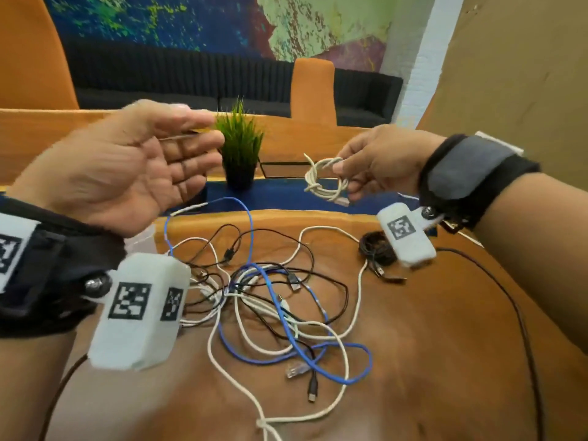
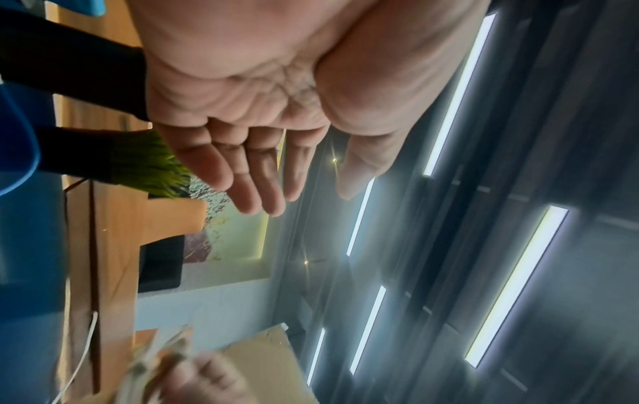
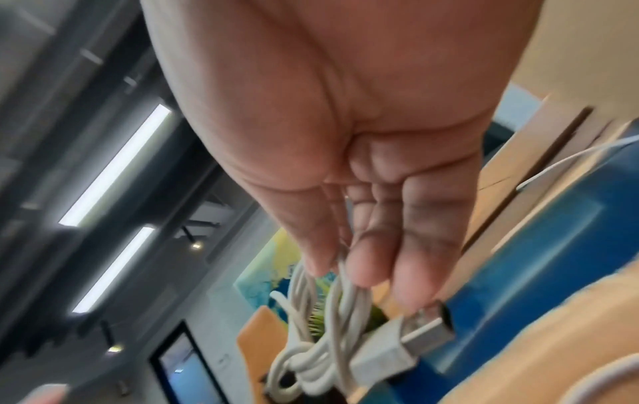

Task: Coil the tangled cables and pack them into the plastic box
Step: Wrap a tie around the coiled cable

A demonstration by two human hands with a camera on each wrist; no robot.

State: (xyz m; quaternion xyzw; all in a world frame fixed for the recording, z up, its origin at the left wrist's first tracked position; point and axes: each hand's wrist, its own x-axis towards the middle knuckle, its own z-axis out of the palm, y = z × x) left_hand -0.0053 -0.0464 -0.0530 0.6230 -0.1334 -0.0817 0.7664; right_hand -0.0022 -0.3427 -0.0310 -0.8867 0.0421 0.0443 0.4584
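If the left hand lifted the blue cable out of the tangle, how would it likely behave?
Probably floppy: the blue cable lies in loose curves on the table. It would likely drag neighbours along, since black and white cables cross over it. It looks light, so the open left hand should lift it easily.

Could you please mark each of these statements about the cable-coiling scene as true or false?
1. The right hand holds a coiled white cable. True.
2. The left hand grips a blue cable. False: it is open, palm showing, and holds nothing.
3. A tangle of cables, white, black and blue, lies on the wooden table. True.
4. The coiled white cable rests on the table. False: it is held up in the air.
5. A potted green plant stands beyond the tangle. True.
6. A coiled black cable lies to the left of the tangle. False: it lies to the right, under the right wrist.
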